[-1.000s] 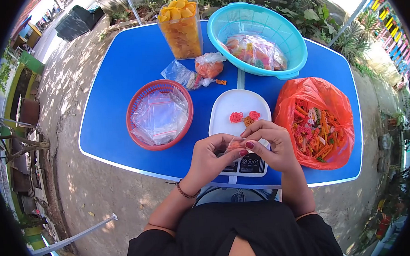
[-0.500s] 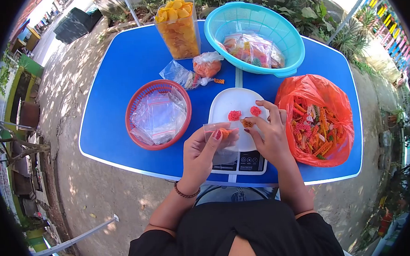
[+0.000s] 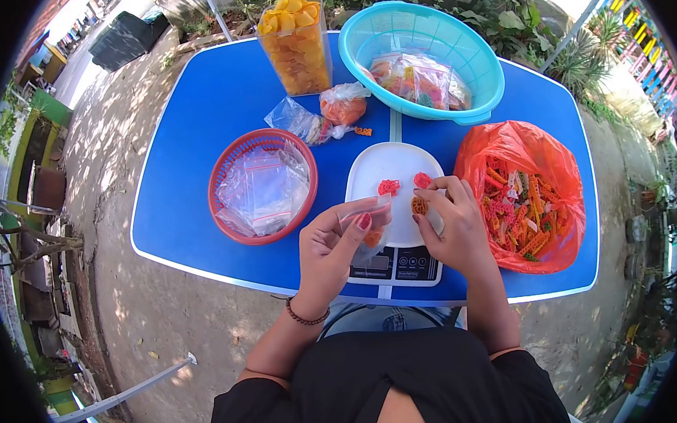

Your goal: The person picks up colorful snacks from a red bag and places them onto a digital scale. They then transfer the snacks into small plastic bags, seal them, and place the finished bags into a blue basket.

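My left hand (image 3: 333,246) pinches a small clear zip bag (image 3: 382,209) between thumb and fingers. An orange cracker piece (image 3: 373,236) shows inside the bag. To its right, my right hand (image 3: 455,224) is closed on a brownish-orange wheel-shaped cracker (image 3: 419,206), gripped between thumb and fingertips. Both hands are over a white digital scale (image 3: 370,164), whose dark panel is partly covered by the bag. Two red crackers are on the scale's plate: one red cracker (image 3: 388,187) in the middle, another red cracker (image 3: 423,180) just beyond my right fingertips.
An orange plastic bag (image 3: 576,222) of colourful crackers stands right of the scale. Left is a red basket (image 3: 214,199) of clear bags. Behind are a turquoise basket (image 3: 492,69) with filled bags, a tall container (image 3: 300,56) of yellow chips and a knotted bag (image 3: 344,105).
My right hand has drawn slightly right, away from the bag, with the wheel-shaped cracker. The bag in my left hand has turned, and its orange piece sits lower.
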A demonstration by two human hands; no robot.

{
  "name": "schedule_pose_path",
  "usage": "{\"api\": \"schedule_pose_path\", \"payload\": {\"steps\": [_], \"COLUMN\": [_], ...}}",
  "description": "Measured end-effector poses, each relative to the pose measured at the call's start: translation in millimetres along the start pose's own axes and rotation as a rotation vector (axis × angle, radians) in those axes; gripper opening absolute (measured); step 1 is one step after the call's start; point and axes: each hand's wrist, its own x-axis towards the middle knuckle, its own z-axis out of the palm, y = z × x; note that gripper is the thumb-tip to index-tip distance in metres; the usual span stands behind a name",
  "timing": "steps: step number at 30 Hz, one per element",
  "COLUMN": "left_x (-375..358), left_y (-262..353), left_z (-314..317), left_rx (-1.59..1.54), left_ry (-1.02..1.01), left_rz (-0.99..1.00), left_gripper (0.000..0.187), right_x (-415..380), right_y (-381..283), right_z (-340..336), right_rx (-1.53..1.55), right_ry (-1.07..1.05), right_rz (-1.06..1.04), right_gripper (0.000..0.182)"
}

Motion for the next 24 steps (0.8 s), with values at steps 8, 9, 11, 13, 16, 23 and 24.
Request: {"api": "schedule_pose_path", "payload": {"steps": [8,9,11,13,16,23,24], "left_x": [1.0,0.4,-0.6,-2.4,-1.5,-1.4,-1.5], "left_y": [-0.3,-3.6,-2.2,6.7,2.4,2.5,2.9], "left_z": [2.4,1.8,2.4,5.4,8.5,11.4,14.4], "left_rx": [0.051,0.081,0.180,0.317,0.374,0.259,0.224], "left_ry": [0.011,0.004,-0.003,-0.003,-0.022,-0.095,-0.095], "left_rz": [-0.049,-0.035,-0.051,-0.114,-0.083,-0.136,-0.137], "left_gripper": [0.025,0.024,0.023,0.022,0.021,0.025,0.026], "right_x": [-1.8,-1.2,1.0,0.8,-1.2,1.9,3.1], "right_y": [3.7,4.5,-3.5,-11.3,-23.3,-16.9,-14.7], "right_z": [0.6,-0.1,-6.7,-5.2,1.1,-5.6,-6.8], "right_rx": [0.099,0.139,0.225,0.487,0.989,0.816,0.756], "right_ry": [-0.066,-0.088,-0.005,0.095,0.207,0.008,-0.014], "right_rz": [0.048,0.042,0.051,0.119,0.262,0.090,0.031], "right_gripper": [0.024,0.025,0.023,0.021,0.017,0.009,0.008]}}
